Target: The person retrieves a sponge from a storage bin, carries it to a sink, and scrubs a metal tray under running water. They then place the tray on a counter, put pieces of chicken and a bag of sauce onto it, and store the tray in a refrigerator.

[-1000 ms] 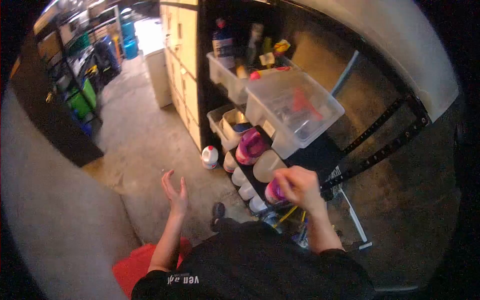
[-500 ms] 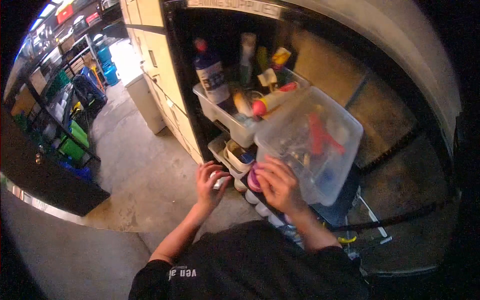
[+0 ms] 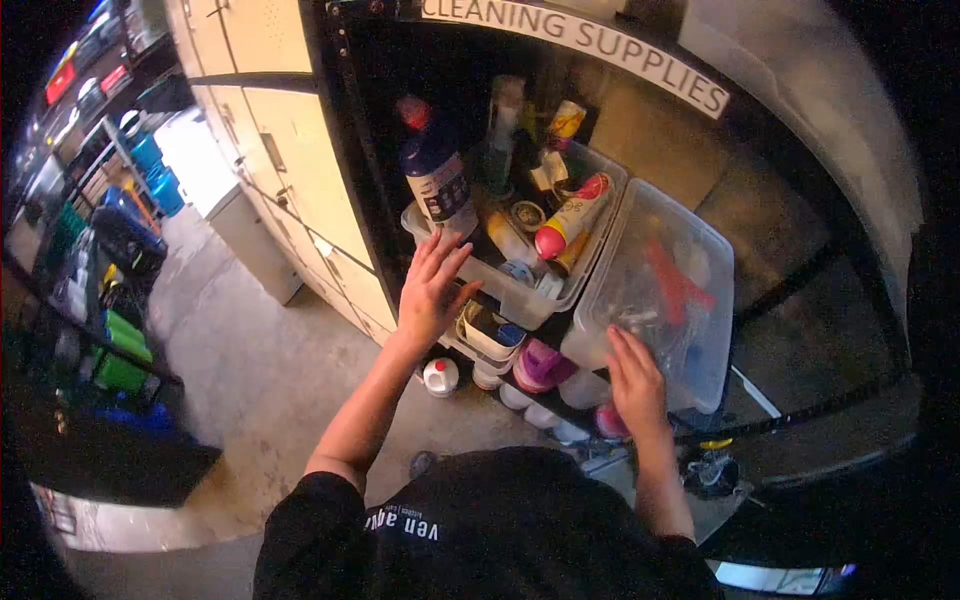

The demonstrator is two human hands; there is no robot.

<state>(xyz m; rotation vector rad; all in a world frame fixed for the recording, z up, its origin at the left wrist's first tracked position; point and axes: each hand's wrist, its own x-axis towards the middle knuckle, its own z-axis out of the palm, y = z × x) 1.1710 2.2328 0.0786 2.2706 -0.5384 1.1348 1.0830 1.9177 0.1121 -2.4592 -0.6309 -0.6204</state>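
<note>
My left hand (image 3: 432,288) is open, fingers spread at the front left of a clear plastic bin (image 3: 527,308), just below a dark blue bottle (image 3: 440,190) with a red cap. That bin also holds an aerosol can (image 3: 575,218) with a pink cap, tape-like rolls and other containers. My right hand (image 3: 637,382) is open too, its fingers stretched out at the front corner of a clear plastic box (image 3: 708,350). Through this box's top shows a red item (image 3: 680,283). Beneath the open bin sits a lower container (image 3: 490,340), partly hidden by my left hand.
A sign reading "CLEANING SUPPLIES" (image 3: 600,45) runs along the shelf top. Below are a purple-lidded tub (image 3: 542,366) and several white containers. A white jug (image 3: 440,377) with a red cap stands on the floor. Cream lockers (image 3: 290,150) adjoin the shelf on the left.
My view has shifted, bringing the whole sign into sight. My left hand has moved up to the open bin; my right hand has gone from beside the purple tub to the clear box, its fingers straighter.
</note>
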